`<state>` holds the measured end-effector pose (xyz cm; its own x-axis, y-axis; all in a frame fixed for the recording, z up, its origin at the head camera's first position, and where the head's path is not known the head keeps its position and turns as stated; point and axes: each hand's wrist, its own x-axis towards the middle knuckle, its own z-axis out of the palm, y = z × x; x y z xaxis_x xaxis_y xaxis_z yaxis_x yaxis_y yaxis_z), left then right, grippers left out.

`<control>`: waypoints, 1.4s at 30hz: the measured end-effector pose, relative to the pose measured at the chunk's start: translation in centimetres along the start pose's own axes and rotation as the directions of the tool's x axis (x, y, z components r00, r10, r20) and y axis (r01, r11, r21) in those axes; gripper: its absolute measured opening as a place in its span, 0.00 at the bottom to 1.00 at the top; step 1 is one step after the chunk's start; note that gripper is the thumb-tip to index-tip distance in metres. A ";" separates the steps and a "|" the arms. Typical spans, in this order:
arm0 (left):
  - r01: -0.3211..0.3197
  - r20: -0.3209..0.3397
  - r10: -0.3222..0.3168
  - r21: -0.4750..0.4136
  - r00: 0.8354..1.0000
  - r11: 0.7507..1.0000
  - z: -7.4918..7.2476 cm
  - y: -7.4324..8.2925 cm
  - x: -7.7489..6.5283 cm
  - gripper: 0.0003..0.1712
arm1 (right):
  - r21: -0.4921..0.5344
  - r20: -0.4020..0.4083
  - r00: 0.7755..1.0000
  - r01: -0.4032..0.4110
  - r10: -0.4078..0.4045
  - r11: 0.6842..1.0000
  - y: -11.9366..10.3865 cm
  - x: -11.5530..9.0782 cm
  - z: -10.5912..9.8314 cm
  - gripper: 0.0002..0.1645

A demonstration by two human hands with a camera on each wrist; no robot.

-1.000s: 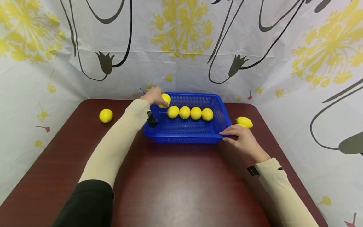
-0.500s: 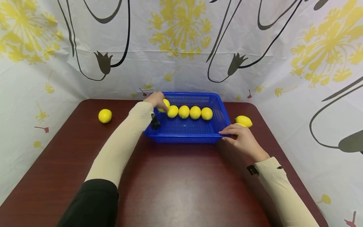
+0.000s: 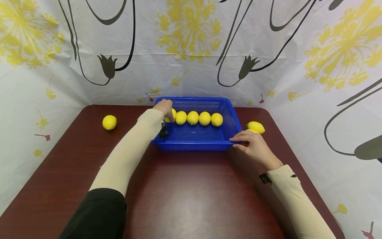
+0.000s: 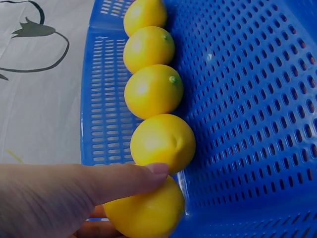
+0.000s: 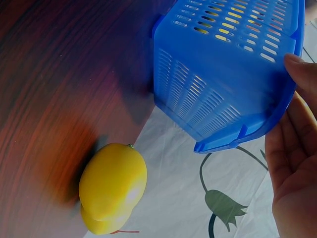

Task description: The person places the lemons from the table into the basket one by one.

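A lemon [image 4: 148, 210] is held in my left hand [image 3: 164, 108], inside the left end of a blue perforated plastic basket [image 3: 194, 142]. The thumb lies across the top of this lemon, with fingers beneath it in the left wrist view. It sits against the end of a row of several lemons [image 3: 192, 118] along the basket's back. My right hand [image 3: 255, 146] pinches the basket's rim near its front right corner, thumb on one side and fingers on the other. The hand hides part of that corner.
A single lemon [image 3: 109, 122] lies on the dark wooden table [image 3: 191, 192], left of the basket. Two more lemons [image 5: 114, 181] lie right of it, one partly hidden. A patterned white cloth [image 3: 143, 79] hangs behind the table and at both sides.
My left hand has come down and slightly right, bringing its lemon from above the basket's left side down to the row's left end. My right hand has stayed on the rim.
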<state>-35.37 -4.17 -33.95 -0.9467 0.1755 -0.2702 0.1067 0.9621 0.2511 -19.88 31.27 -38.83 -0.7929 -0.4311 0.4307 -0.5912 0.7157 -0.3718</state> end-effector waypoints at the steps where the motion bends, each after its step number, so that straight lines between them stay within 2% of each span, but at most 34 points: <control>1: 0.001 0.009 -0.001 0.002 1.000 1.000 0.0 0.1 -0.1 0.34 | 0.000 -0.002 1.000 0.000 0.000 1.000 0.0 0.0 0.0 0.15; 10: 0.020 0.087 -0.025 0.051 0.996 0.998 -0.2 0.7 -1.3 0.48 | 0.012 -0.003 1.000 0.003 -0.003 1.000 0.1 -0.1 0.0 0.15; 13: 0.024 0.092 -0.030 0.075 0.995 0.997 0.0 0.7 -0.9 0.51 | 0.014 -0.003 1.000 0.004 -0.004 1.000 0.1 -0.1 0.0 0.15; 18: 0.036 0.088 -0.045 0.102 0.995 0.994 0.5 0.8 -0.3 0.49 | 0.017 -0.002 1.000 0.005 -0.005 1.000 0.2 -0.1 0.0 0.15; 19: 0.037 0.089 -0.047 0.108 0.995 0.993 0.8 0.6 0.3 0.50 | 0.017 -0.002 1.000 0.005 -0.005 1.000 0.2 -0.1 0.0 0.15; 25: 0.036 0.099 -0.049 0.133 0.994 0.990 0.9 0.8 0.2 0.47 | 0.011 0.003 1.000 -0.003 0.003 1.000 0.1 -0.1 0.0 0.15; 34: -0.004 0.149 -0.018 0.148 0.989 0.989 0.0 1.2 -1.8 0.43 | 0.014 -0.001 1.000 0.012 -0.012 1.000 0.0 0.0 0.0 0.15; 40: -0.010 0.169 -0.021 0.183 0.985 0.983 0.0 1.4 -1.9 0.44 | 0.017 -0.004 1.000 0.017 -0.017 1.000 -0.1 0.0 0.0 0.14; 42: 0.000 0.163 -0.032 0.192 0.986 0.981 0.3 1.3 -1.2 0.45 | 0.015 -0.002 1.000 0.015 -0.015 1.000 -0.1 0.0 -0.1 0.14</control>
<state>-34.03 -3.07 -33.58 -0.8872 0.1763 -0.4264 0.1629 0.9843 0.0680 -19.83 31.27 -38.77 -0.7837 -0.4407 0.4378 -0.6051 0.7007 -0.3780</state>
